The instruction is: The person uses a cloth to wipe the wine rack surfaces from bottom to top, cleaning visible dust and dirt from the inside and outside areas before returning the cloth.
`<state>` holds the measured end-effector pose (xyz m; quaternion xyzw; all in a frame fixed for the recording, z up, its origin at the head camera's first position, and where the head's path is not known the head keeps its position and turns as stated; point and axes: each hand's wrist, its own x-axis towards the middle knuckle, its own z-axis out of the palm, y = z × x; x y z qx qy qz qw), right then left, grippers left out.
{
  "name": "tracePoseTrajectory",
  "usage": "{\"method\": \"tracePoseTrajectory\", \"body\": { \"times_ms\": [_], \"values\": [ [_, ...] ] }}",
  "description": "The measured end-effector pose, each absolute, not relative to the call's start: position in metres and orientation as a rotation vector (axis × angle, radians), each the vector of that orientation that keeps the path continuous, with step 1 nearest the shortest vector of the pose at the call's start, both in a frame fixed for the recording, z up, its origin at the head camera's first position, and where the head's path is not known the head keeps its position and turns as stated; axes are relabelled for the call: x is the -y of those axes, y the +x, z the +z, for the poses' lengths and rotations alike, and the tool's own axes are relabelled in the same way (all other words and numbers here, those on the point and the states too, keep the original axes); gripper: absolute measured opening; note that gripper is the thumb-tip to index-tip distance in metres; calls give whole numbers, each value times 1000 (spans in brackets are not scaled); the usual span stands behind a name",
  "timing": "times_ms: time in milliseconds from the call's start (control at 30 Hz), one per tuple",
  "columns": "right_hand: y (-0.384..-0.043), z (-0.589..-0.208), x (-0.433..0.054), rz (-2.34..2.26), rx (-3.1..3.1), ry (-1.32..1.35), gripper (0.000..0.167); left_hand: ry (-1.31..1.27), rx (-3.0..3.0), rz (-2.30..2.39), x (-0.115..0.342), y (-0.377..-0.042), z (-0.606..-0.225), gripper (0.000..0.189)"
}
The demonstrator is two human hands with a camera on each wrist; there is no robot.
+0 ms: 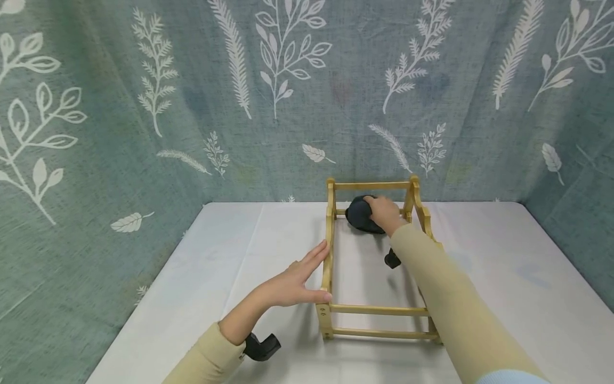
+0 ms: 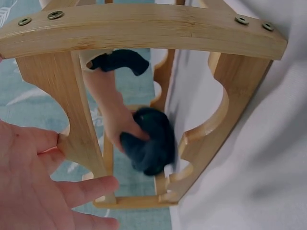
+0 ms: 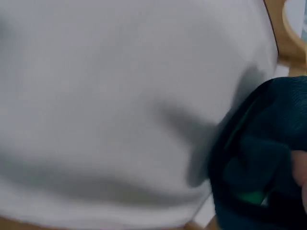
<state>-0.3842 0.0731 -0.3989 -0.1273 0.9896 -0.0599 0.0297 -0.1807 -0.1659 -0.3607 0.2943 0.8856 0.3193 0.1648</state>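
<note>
A light wooden rack (image 1: 379, 310) with crossbars and wavy-cut sides stands on the white table. Beside its left side, my left hand (image 1: 297, 280) spreads its fingers; fingertips touch the wood and the thumb lies at the near corner. The left wrist view shows the same fingers (image 2: 91, 189) stretched out beside a wooden side piece. At the rack's far end, inside the frame, my right hand (image 1: 385, 213) grips a dark navy soft cloth thing (image 1: 361, 215), rounded like a cap. In the right wrist view its folded edge (image 3: 259, 158) shows, with a bit of green inside.
The white table (image 1: 283, 234) extends on both sides of the rack. A grey-green curtain (image 1: 288, 144) with white leaf prints hangs behind and at the sides. Black curved pieces are at the left wrist (image 1: 261, 348) and right wrist (image 1: 392, 260).
</note>
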Motion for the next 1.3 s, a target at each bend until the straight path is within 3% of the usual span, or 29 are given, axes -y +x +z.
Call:
{"method": "tracePoseTrajectory", "body": {
  "times_ms": [167, 367, 500, 633, 833, 1067, 1300],
  "values": [
    [-383, -392, -87, -31, -3090, -134, 39, 845, -2532, 906, 167, -180, -360, 93],
    [-384, -392, -95, -83, -3081, 4, 39, 852, -2527, 909, 166, -181, -361, 94],
    [-386, -385, -93, -154, -3010, -187, 44, 847, -2525, 907, 167, -181, -361, 95],
    [-390, -374, -83, -337, -2878, -524, 61, 841, -2520, 918, 168, -181, -360, 94],
    [-391, -377, -56, -422, -2770, -924, 63, 853, -2498, 948, 166, -181, -362, 93],
    [-396, -390, -55, -177, -2782, -908, 62, 885, -2484, 971, 165, -178, -367, 93],
    [-404, -372, -91, 79, -2732, -910, 65, 870, -2520, 958, 165, -177, -363, 91]
  ]
}}
